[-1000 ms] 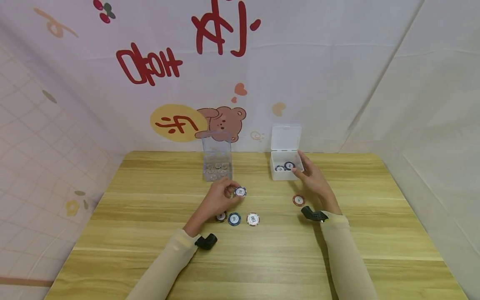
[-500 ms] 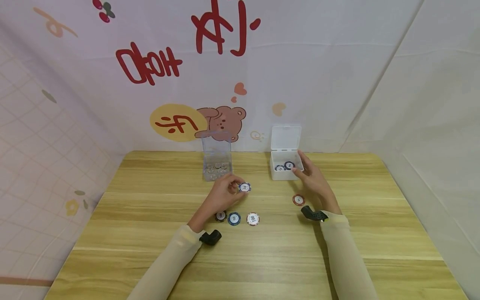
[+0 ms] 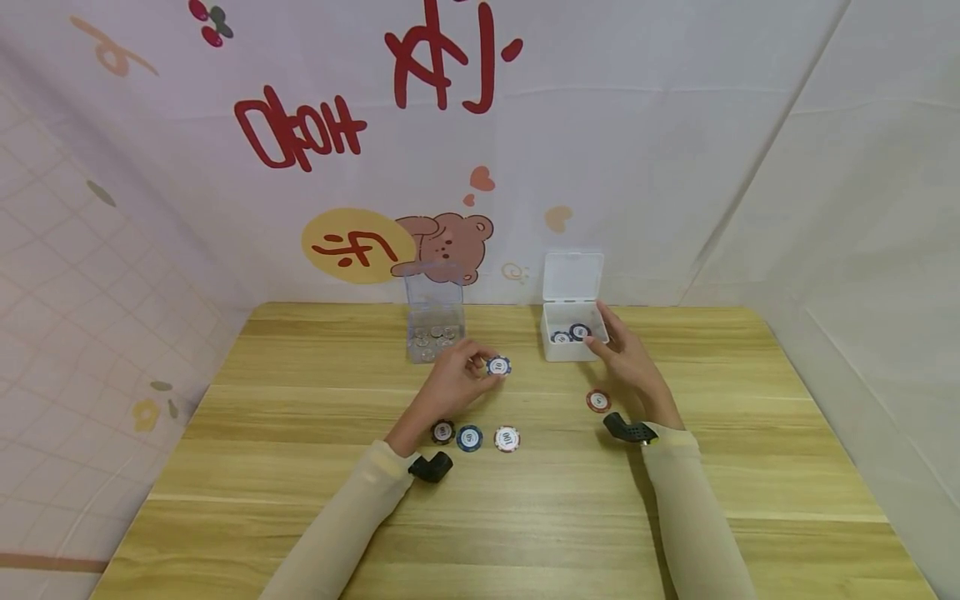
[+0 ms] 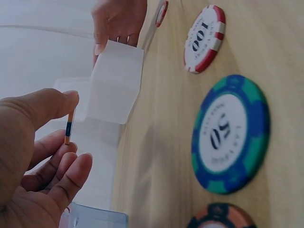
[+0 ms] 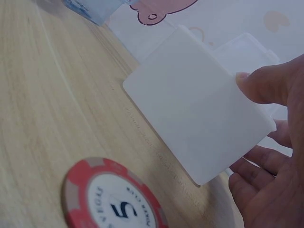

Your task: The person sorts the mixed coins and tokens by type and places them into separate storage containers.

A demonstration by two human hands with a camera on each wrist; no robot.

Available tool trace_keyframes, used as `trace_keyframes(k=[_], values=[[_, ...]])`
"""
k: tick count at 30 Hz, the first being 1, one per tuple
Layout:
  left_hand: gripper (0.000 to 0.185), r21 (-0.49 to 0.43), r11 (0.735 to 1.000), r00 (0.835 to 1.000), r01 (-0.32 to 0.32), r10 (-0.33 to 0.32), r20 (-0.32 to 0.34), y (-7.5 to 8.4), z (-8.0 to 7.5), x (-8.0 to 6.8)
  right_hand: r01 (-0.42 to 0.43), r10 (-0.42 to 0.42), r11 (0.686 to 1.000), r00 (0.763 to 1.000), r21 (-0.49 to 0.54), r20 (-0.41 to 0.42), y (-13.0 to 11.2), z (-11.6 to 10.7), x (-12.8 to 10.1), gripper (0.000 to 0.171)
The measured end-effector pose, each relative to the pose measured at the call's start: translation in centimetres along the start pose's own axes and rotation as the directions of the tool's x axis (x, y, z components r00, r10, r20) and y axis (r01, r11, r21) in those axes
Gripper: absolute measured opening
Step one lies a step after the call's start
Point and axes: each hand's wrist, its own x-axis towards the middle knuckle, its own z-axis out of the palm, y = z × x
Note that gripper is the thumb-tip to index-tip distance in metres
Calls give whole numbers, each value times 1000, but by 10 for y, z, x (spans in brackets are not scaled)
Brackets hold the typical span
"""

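Between thumb and fingertips, my left hand [image 3: 459, 377] pinches a blue and white poker chip [image 3: 498, 366] marked 10, raised above the table. The left wrist view catches this chip [image 4: 70, 124] edge-on. My right hand [image 3: 630, 360] grips the right side of a white lidded box [image 3: 573, 352], its thumb at the front rim. That box stands with its lid up, and dark-edged poker chips [image 3: 579, 332] lie inside. In the right wrist view the box's front wall [image 5: 194, 107] fills the middle, with the thumb on its upper edge.
A clear box [image 3: 435, 321] with its lid up holds several coins. Near the front lie a black chip [image 3: 442, 431], a blue-green 50 chip [image 3: 469, 438] and a white-red 100 chip [image 3: 507, 438]. A red 5 chip [image 3: 598, 401] lies before the white box.
My left hand has moved right and slightly farther back, carrying the 10 chip closer to the white box. My right hand keeps its hold on the box.
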Motion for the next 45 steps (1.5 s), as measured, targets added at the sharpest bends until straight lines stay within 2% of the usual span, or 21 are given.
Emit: trace_keyframes(k=[11,22,30,45], values=[[31,4,999,999,47,-47,-8,11,3,12,-1,1,1000,1000,1,-1,-2,1,-1,76],[33,-9,1000,1000,20,-19,15,20,4,27,-11,11,1000,1000,3,-12,-1,0,0,77],[33,41,999,1000,11,-11,6,25,8,39,-11,11,1000,1000,0,-5,1,0,1,77],[33,6,1000,1000,-23,23,19,34,18,65,-6,6,1000,1000,-16,-9,1,0,2,76]])
